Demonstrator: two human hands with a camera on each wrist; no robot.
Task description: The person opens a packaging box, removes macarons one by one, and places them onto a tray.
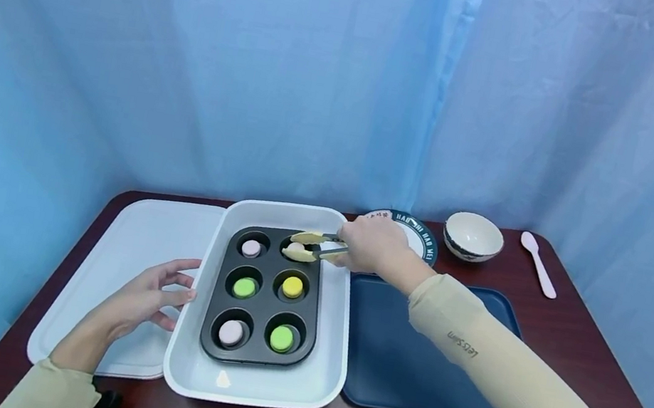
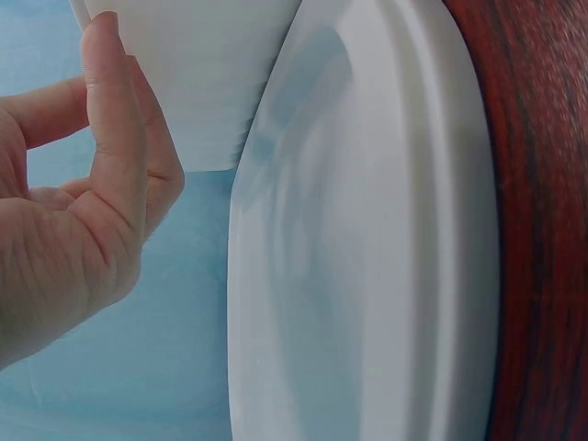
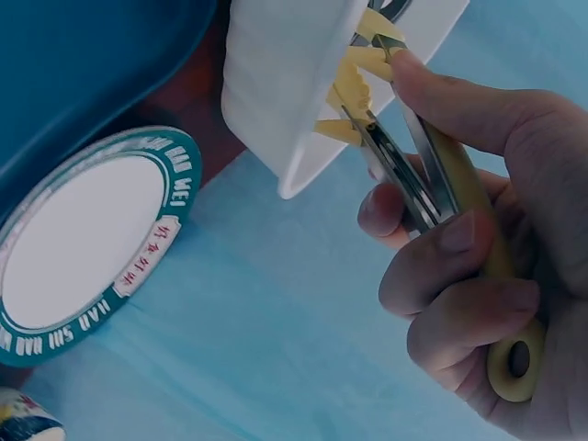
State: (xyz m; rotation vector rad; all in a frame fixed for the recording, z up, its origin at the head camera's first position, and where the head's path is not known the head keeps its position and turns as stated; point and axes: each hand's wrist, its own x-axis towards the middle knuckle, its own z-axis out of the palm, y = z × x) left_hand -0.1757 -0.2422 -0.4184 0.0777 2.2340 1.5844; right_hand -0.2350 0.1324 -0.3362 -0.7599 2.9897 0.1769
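In muffin tin: right hand w/ tongs on macaron.

Yellow-tipped tongs closed round a pale macaron in the far right cup of the dark muffin tin.

The light is bright, even and cool, with a blue tone from the curtain all around. In the head view shadows are soft and short; a small glare spot sits on the white tray. This view bends at the edges, so the desk looks curved. The left wrist view is close and a little soft. The right wrist view is darker at the corners.
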